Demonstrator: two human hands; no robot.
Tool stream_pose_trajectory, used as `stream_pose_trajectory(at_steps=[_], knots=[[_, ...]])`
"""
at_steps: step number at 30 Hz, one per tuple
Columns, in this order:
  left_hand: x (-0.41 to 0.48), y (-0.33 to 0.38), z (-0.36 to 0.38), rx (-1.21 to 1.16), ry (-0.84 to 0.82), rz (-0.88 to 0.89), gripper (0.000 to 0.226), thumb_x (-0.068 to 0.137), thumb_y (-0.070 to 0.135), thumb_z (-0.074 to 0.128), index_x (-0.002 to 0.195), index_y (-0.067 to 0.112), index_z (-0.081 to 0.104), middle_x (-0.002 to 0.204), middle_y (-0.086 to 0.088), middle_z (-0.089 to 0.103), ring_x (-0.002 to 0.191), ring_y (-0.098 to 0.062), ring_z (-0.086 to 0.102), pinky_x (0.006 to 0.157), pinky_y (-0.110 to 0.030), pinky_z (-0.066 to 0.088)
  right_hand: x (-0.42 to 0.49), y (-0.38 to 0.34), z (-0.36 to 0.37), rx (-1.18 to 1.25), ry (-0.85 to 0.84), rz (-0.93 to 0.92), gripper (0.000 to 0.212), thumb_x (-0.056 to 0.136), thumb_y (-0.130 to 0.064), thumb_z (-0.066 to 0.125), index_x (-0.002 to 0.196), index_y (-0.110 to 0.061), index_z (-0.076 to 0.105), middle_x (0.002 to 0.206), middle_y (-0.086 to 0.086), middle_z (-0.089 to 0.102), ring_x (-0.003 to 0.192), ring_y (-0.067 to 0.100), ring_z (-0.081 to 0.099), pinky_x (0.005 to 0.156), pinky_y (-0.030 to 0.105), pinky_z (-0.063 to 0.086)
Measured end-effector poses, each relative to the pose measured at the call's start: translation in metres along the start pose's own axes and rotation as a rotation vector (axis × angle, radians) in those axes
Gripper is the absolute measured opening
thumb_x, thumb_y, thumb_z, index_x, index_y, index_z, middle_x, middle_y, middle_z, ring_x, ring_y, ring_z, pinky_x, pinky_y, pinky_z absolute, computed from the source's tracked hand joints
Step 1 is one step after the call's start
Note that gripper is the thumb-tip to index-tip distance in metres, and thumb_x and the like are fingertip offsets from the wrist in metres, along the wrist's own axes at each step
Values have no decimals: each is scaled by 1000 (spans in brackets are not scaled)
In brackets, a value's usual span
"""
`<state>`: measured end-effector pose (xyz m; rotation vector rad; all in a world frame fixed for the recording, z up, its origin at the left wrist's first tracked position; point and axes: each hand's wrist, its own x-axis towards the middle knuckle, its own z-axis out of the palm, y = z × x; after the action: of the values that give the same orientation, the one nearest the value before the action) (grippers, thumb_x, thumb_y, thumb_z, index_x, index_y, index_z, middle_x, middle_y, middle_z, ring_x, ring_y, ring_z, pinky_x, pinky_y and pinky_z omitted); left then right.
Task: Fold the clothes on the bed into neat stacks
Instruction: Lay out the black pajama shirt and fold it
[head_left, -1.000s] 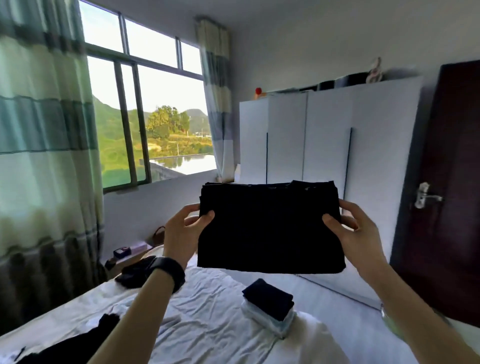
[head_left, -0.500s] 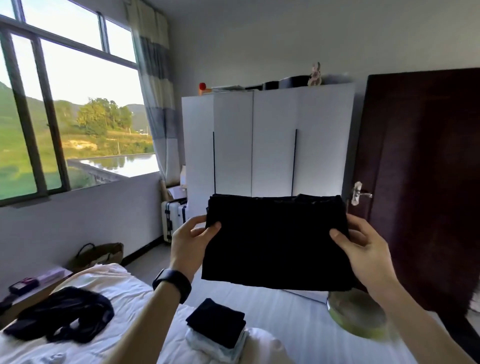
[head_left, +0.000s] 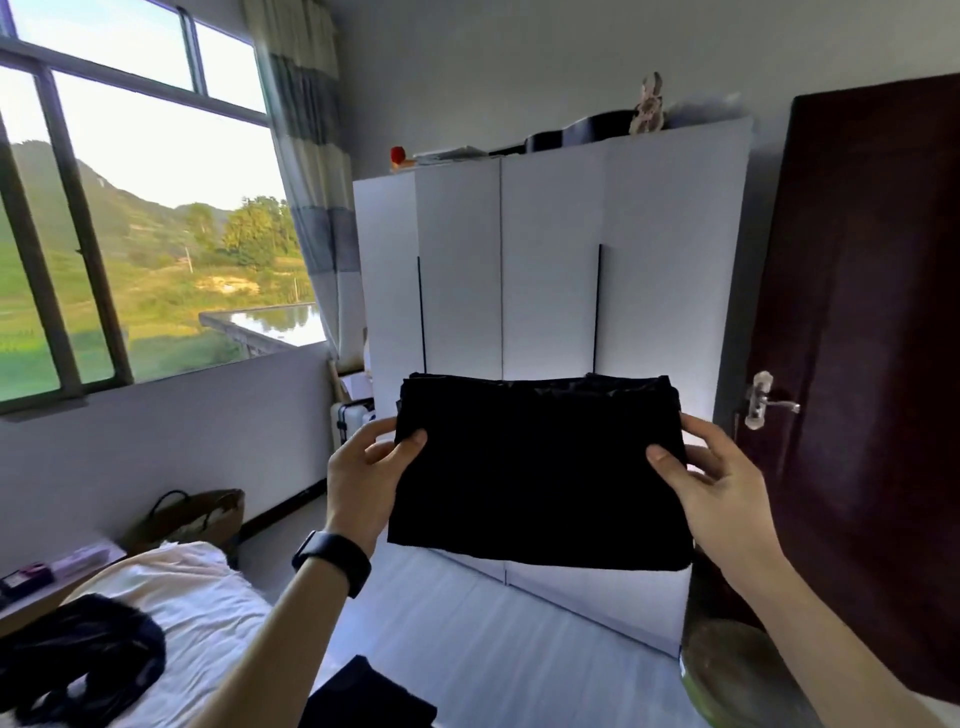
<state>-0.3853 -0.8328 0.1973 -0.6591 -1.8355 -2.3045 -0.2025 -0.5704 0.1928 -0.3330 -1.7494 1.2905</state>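
I hold a folded black garment (head_left: 540, 467) up in the air in front of me, above the foot of the bed. My left hand (head_left: 363, 467) pinches its left edge, thumb on the near face. My right hand (head_left: 711, 478) pinches its right edge the same way. Below, at the bottom edge of the view, lies the dark top of a folded stack (head_left: 363, 696). A loose black garment (head_left: 78, 660) lies crumpled on the white bed sheet (head_left: 208, 597) at the lower left.
A white wardrobe (head_left: 550, 270) stands straight ahead, a dark wooden door (head_left: 872, 312) to its right. A window fills the left wall, with a woven bag (head_left: 192, 519) and a suitcase (head_left: 353, 421) on the floor below. A green round object (head_left: 737, 675) sits at lower right.
The view has swung right and tilted: the window and bed slid left and down, the door came fully into view. Both hands keep the same grip on the folded garment.
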Motion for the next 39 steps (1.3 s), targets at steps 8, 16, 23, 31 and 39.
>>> stream_pose_trajectory(at_steps=[8, 16, 23, 31, 39], knots=[[90, -52, 70, 33, 107, 34, 15, 84, 19, 80, 92, 31, 77, 85, 4, 78, 77, -10, 75, 59, -16, 54, 134, 76, 20, 10, -101, -2, 42, 92, -29, 74, 100, -68, 60, 96, -19, 74, 89, 7, 73, 81, 31, 61], [217, -101, 140, 64, 140, 122, 22, 84, 22, 80, 87, 43, 76, 84, 7, 78, 76, -8, 74, 58, -13, 52, 281, 133, 48, 28, -125, -45, 44, 92, -26, 74, 96, -68, 60, 100, -15, 74, 92, 5, 72, 88, 34, 59], [321, -143, 210, 96, 183, 150, 22, 83, 22, 81, 88, 43, 77, 85, 6, 78, 76, -8, 74, 59, -14, 54, 416, 195, 64, 101, -155, -64, 43, 90, -29, 76, 99, -68, 61, 100, -15, 74, 92, 3, 72, 76, 17, 56], [402, -208, 265, 169, 323, 200, 20, 83, 25, 80, 95, 41, 76, 87, 3, 78, 78, -13, 75, 59, -17, 55, 559, 286, 99, 228, -331, -56, 37, 90, -29, 76, 109, -58, 64, 101, -13, 75, 91, 8, 74, 89, 40, 61], [418, -224, 268, 262, 539, 201, 19, 82, 23, 80, 95, 36, 77, 92, -1, 78, 85, -19, 76, 66, -25, 60, 633, 325, 181, 341, -569, -76, 36, 90, -29, 76, 105, -58, 63, 105, -10, 73, 95, 11, 71, 86, 35, 59]])
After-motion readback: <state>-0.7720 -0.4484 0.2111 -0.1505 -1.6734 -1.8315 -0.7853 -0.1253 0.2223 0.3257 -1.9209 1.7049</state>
